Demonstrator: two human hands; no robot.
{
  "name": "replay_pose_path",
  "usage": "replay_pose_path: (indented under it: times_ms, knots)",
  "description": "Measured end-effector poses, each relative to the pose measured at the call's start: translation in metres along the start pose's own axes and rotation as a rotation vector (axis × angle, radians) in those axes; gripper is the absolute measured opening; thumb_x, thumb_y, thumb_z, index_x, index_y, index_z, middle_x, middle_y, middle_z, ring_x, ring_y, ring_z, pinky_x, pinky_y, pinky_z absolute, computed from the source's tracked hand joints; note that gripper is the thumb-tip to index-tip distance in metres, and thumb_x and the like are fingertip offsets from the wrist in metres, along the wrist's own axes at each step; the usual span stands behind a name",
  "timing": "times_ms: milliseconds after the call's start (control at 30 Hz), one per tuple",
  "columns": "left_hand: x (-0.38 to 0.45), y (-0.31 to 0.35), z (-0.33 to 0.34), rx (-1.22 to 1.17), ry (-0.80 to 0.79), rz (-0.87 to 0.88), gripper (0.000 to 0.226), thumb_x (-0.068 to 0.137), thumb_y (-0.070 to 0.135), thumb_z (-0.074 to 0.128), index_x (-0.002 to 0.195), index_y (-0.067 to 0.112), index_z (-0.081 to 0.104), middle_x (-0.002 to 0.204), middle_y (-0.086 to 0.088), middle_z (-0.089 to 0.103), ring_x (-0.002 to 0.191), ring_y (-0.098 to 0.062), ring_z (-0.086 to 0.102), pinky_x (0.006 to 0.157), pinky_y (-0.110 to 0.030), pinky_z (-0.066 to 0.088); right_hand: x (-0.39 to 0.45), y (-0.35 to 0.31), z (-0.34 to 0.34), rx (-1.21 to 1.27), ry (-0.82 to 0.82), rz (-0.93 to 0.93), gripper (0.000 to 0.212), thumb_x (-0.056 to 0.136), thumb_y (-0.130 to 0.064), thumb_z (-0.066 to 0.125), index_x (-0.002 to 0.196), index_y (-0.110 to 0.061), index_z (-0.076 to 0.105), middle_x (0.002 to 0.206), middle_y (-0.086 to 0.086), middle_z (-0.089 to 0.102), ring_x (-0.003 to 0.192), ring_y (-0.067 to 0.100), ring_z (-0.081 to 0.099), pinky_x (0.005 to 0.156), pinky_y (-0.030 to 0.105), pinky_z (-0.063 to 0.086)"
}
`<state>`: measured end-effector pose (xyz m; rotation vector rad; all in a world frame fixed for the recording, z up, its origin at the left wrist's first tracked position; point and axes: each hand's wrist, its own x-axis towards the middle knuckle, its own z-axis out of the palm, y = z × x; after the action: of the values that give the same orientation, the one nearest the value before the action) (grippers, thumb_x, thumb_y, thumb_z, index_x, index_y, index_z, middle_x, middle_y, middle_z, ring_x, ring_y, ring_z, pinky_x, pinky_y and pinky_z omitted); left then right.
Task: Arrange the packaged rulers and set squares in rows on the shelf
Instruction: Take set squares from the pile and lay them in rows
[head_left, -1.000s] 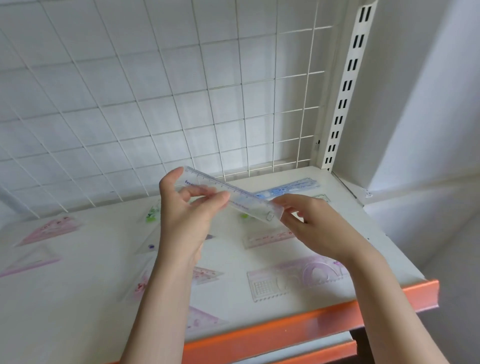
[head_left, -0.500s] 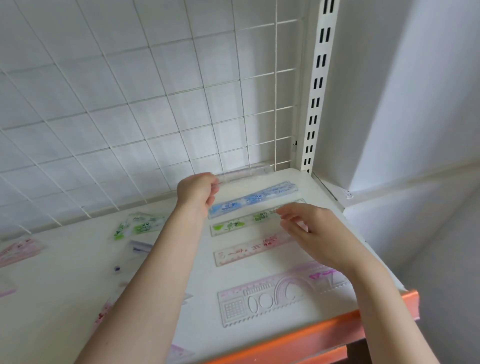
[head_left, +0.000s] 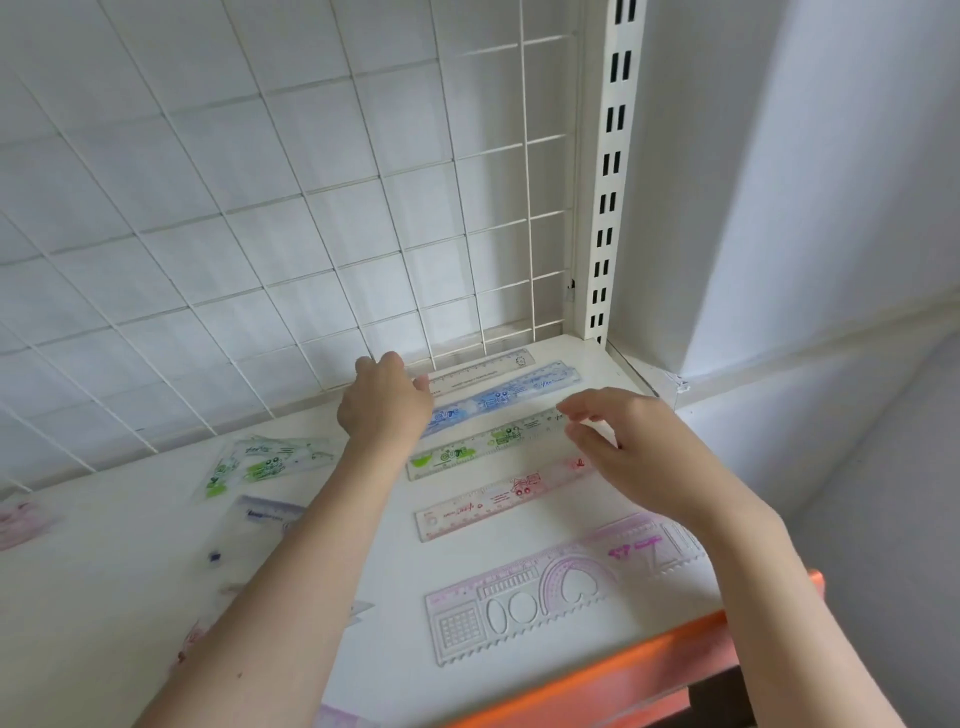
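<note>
A clear ruler (head_left: 483, 370) lies at the back of the white shelf (head_left: 104, 597), along the wire grid. My left hand (head_left: 384, 405) grips its left end, thumb on top. In front of it, in a row, lie a blue ruler (head_left: 506, 396), a green ruler (head_left: 483, 448), a pink ruler (head_left: 493, 503) and a wide pink stencil ruler (head_left: 561, 587). My right hand (head_left: 623, 447) hovers with relaxed fingers over the right end of the green ruler and holds nothing. A green set square (head_left: 260, 462) lies to the left.
A wire grid (head_left: 311, 208) backs the shelf and a slotted white upright (head_left: 608, 208) stands at its right corner. The front edge is orange (head_left: 649, 670). More packaged set squares lie scattered left of my left arm: a blue-labelled one (head_left: 265, 519) and pink ones (head_left: 15, 519).
Both hands held the clear ruler in the air a second ago. My left hand then carried it back, and it now lies behind the blue ruler. My right hand let go.
</note>
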<state>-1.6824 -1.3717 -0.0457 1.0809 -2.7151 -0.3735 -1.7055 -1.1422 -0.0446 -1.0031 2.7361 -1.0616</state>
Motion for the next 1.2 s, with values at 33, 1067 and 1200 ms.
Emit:
replay_pose_path:
  times_ms: [33, 1067, 1200]
  knots:
    - [-0.002, 0.0, -0.001, 0.057, 0.01, 0.031, 0.032, 0.097, 0.031, 0.041, 0.119, 0.011, 0.054, 0.121, -0.011, 0.048, 0.107, -0.034, 0.053, 0.074, -0.035, 0.038, 0.005, -0.003, -0.001, -0.026, -0.005, -0.012, 0.028, 0.095, -0.02, 0.05, 0.12, -0.018, 0.061, 0.117, -0.003, 0.063, 0.108, 0.01, 0.056, 0.08, 0.013, 0.034]
    - [-0.121, -0.292, -0.111, 0.179, 0.089, 0.13, 0.038, 0.093, 0.042, 0.044, 0.125, 0.022, 0.049, 0.127, 0.003, 0.049, 0.127, -0.02, 0.035, 0.1, -0.035, 0.029, -0.008, -0.258, 0.184, -0.3, -0.175, -0.291, 0.044, 0.095, -0.034, 0.048, 0.136, -0.019, 0.045, 0.136, -0.001, 0.048, 0.123, 0.022, 0.045, 0.1, 0.034, 0.037]
    - [-0.125, -0.375, -0.143, 0.203, 0.102, 0.086, 0.04, 0.093, 0.042, 0.044, 0.127, 0.022, 0.048, 0.127, 0.002, 0.05, 0.126, -0.02, 0.037, 0.099, -0.036, 0.031, -0.021, -0.33, 0.24, -0.274, -0.189, -0.352, 0.045, 0.095, -0.035, 0.048, 0.137, -0.019, 0.044, 0.136, -0.001, 0.048, 0.127, 0.021, 0.042, 0.103, 0.034, 0.035]
